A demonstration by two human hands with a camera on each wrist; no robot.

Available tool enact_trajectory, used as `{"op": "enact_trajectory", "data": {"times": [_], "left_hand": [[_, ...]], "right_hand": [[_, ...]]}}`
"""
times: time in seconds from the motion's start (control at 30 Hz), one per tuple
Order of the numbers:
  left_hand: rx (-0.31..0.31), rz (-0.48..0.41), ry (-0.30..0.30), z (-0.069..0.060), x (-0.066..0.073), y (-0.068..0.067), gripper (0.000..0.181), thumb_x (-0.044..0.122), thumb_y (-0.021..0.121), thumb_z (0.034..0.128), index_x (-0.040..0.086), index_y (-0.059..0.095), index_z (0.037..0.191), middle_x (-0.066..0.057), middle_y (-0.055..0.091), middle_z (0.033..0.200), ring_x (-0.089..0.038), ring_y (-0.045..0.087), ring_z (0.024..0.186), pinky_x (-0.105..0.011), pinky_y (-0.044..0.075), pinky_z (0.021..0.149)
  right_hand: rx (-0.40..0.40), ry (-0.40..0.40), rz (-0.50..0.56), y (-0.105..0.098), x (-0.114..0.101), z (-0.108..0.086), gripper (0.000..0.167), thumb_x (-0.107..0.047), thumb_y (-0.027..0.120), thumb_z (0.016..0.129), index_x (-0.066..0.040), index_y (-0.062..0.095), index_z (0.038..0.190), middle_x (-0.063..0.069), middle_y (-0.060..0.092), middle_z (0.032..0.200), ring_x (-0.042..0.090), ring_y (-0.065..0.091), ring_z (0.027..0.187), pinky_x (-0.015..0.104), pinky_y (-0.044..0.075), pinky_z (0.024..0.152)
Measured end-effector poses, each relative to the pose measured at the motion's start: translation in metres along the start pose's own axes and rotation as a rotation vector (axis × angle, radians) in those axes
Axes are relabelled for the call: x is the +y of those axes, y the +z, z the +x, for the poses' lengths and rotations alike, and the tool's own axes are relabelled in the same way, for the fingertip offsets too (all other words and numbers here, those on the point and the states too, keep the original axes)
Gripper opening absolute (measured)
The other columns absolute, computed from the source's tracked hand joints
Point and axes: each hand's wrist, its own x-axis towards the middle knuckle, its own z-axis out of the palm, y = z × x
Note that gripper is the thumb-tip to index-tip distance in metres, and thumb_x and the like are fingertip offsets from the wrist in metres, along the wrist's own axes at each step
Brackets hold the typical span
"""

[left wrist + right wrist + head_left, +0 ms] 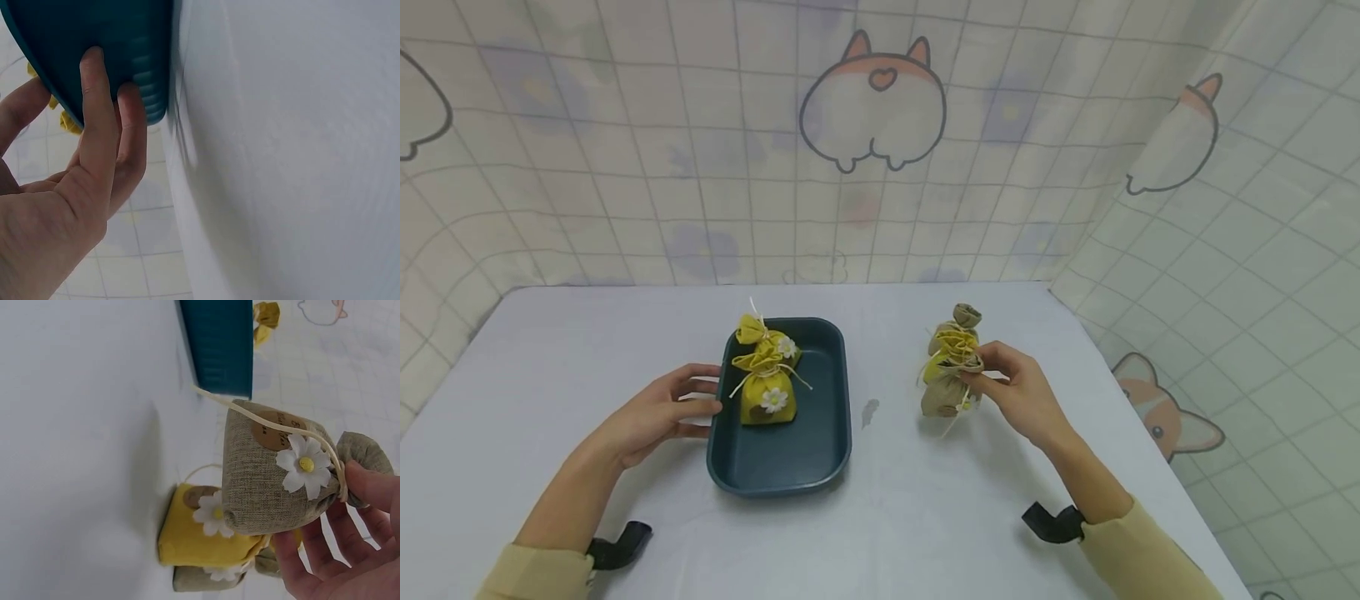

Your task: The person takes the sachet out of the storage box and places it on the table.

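Note:
My right hand (1018, 392) pinches the gathered neck of a linen drawstring pouch (247, 481) with a white fabric daisy and a cord. Its base looks slightly off the table. Just behind it stand a yellow pouch (181, 540) and another linen pouch (197, 581), both partly covered by the front one in the head view. At the left, a dark teal tray (808, 454) holds two yellow pouches (751, 408), one behind the other. The extended fingers of my left hand (658, 408) touch the tray's outer left wall, with the thumb at its rim.
A white cloth covers the table (895, 517), with a small grey mark (869, 412) between tray and pouches. A printed grid curtain (872, 217) hangs behind the table and down its right side. Black wrist mounts (621, 546) sit on both forearms.

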Motion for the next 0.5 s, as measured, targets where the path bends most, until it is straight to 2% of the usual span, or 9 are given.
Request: {"op": "enact_trajectory", "data": {"times": [0.2,0.5], "left_hand": [[-0.002,-0.001,0.006,0.0,0.001,0.0,0.074,0.012,0.067,0.0994,-0.003,0.023,0.157,-0.032,0.035,0.15,-0.042,0.055,0.125,-0.047,0.058,0.092],[-0.004,0.003,0.007,0.0,-0.001,-0.001,0.075,0.014,0.069,0.0991,-0.002,0.024,0.157,-0.031,0.036,0.15,-0.041,0.055,0.125,-0.047,0.058,0.092]], "right_hand": [[0.003,0.02,-0.021,-0.006,0.012,0.001,0.021,-0.01,0.073,0.096,-0.006,0.068,0.116,0.006,0.071,0.114,0.022,0.063,0.113,0.032,0.055,0.092],[-0.004,0.052,-0.023,-0.006,0.024,0.007,0.023,-0.01,0.073,0.097,-0.003,0.066,0.118,0.01,0.07,0.116,0.027,0.062,0.116,0.041,0.051,0.095]]}}
